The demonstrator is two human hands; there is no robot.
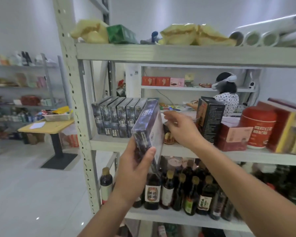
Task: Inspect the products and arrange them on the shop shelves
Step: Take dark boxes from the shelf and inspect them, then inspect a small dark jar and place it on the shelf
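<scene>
I'm looking into a shop lined with white metal racks, and the rack in front of me fills most of the view. On its middle shelf [109, 142] a row of dark boxes [117, 117] stands upright at the left end, spines out, packed side by side. My left hand [135, 168] holds one more box [149, 124] of the same kind, fingers wrapped behind its lower end and thumb pressed on the front face. That box is tilted, top leaning right, and sits in the air just in front of the shelf edge, its top corner beside the last box of the row. My right hand [181, 129] reaches onto the same shelf just right of it, fingers bent over the top of a small jar [168, 135] and thumb stuck out to the left. The jar stands on the shelf between the held box and a black carton [210, 117]. Further right are red cartons and a red canister [258, 127]. Dark bottles [178, 190] crowd the shelf below, and yellow bags [191, 35] lie on the one above. Through the rack I see a person [227, 94] wearing a headset. Far left, a counter [46, 128] carries a basket [58, 116] and a sheet of paper
</scene>
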